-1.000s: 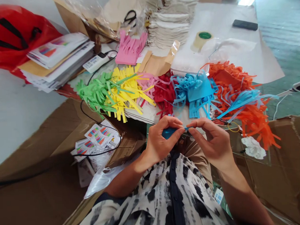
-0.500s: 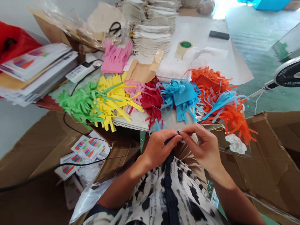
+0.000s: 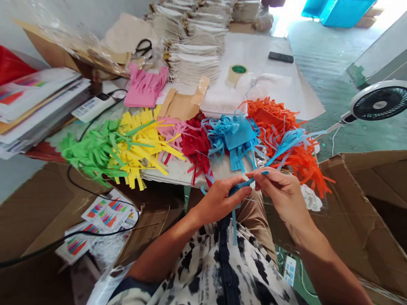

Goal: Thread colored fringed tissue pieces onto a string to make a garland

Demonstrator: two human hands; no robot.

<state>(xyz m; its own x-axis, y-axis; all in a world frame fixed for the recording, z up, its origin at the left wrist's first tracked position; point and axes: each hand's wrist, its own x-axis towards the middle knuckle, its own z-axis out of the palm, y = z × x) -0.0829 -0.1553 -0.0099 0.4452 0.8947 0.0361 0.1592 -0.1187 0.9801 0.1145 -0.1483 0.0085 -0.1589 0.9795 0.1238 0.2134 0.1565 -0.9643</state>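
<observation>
My left hand [image 3: 222, 199] is closed round a twisted blue paper tassel [image 3: 245, 184], with a loose strip hanging below the fist. My right hand [image 3: 282, 194] pinches the tassel's other end between thumb and fingers. Both hands are at the table's front edge, above my lap. Just beyond them lies a pile of blue fringed paper [image 3: 235, 137]. Red fringe [image 3: 196, 144] sits to its left and orange fringe [image 3: 276, 113] to its right, with a light blue tassel [image 3: 287, 142] lying on the orange. Pink, yellow [image 3: 143, 155] and green fringe [image 3: 95, 150] continue leftward.
Behind the fringe are a tape roll [image 3: 237, 74], a white plastic tray [image 3: 222, 107], scissors [image 3: 143, 48] and stacked pale bundles [image 3: 194, 58]. A small fan [image 3: 380, 103] stands right. Cardboard boxes [image 3: 348, 213] flank me; a black cable [image 3: 102, 233] crosses the left one.
The blue tassel now shows stretched between my hands, its end poking past my right fingers and a strip hanging down. My right hand has moved slightly rightward. The camera view has shifted.
</observation>
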